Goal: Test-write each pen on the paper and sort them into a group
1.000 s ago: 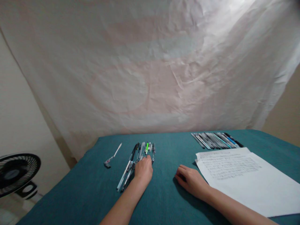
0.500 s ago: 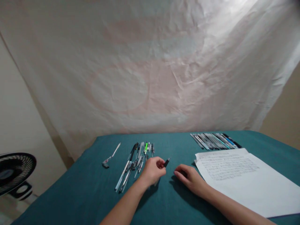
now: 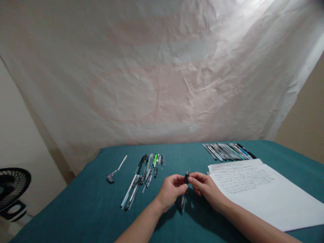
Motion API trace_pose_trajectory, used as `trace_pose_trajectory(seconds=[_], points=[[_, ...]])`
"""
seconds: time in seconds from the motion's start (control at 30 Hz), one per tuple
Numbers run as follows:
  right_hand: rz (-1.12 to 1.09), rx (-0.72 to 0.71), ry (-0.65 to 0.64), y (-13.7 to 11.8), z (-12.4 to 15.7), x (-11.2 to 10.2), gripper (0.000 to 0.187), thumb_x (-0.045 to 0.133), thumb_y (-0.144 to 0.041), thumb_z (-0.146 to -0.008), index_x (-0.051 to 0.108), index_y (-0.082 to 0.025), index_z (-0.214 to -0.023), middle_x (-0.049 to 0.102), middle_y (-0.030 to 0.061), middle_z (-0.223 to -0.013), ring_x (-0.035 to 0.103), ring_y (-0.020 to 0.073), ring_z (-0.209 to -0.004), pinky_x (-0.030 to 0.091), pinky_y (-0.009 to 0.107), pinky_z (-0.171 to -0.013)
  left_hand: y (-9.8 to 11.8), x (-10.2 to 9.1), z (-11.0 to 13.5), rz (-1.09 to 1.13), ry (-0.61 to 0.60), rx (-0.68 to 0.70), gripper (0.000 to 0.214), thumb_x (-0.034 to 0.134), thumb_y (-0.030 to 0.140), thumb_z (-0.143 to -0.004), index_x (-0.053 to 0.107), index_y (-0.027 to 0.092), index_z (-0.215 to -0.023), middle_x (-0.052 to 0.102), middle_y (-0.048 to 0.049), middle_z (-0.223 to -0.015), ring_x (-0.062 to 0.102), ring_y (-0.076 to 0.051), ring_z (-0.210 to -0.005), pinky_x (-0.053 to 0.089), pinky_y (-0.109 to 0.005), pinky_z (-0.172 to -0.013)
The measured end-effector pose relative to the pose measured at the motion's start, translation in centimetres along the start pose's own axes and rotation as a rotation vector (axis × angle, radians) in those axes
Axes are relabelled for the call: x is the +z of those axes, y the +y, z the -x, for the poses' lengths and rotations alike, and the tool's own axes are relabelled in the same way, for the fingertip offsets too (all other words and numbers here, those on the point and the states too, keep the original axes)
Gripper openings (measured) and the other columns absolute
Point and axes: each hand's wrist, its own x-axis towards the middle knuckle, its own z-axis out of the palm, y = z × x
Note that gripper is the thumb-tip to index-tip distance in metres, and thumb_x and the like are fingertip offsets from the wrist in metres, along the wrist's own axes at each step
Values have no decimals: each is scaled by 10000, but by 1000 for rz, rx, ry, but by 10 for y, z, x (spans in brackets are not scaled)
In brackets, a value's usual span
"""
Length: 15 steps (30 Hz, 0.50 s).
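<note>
My left hand (image 3: 172,190) and my right hand (image 3: 204,186) meet over the teal table (image 3: 83,209) and both pinch a dark pen (image 3: 185,189) held nearly upright between them. The right fingers close on its dark top end, while the left fingers grip its middle. Its lower tip hangs just above the cloth. A loose pile of pens (image 3: 144,173) lies on the table left of my hands.
A single pen (image 3: 115,169) lies apart at the far left. A neat row of pens (image 3: 227,151) sits at the back right above written paper sheets (image 3: 255,189). A wrinkled white sheet (image 3: 162,74) hangs behind. A black fan (image 3: 11,189) stands off the table's left.
My left hand took a dark pen from the pile and carried it rightward. My right hand lifted off the table and closed on the pen's top end.
</note>
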Motion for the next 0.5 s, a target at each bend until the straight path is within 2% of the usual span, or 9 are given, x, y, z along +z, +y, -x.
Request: trace_pose_trajectory(seconds=[0.13,0.3,0.5], points=[[-153,-3,67,-5,-10,-9,270,602,-436,-730,569,-170,-760,447,-68,-490,352,42,-401,258,163,-390,-2,1,-1,37,-8,-12,331,680,323,-663,631,110,-912,620,-72,-828,558,-129,-689,456,-248,-650],[-387,-53,253,-9,-26,-34,280,679,-399,-664,526,-187,-766,572,-16,-690,522,85,-548,364,165,-419,-11,-6,-6,21,86,30,442,619,413,-712,600,124,-1046,614,-87,-885,549,-133,-721,455,-241,-628],[-429,-109,325,-12,-32,-48,266,684,-378,-663,528,-198,-782,605,-2,-723,564,112,-604,417,184,-438,-15,-12,-8,-84,112,81,452,581,421,-747,590,125,-1089,617,-93,-877,531,-112,-677,411,-213,-597]])
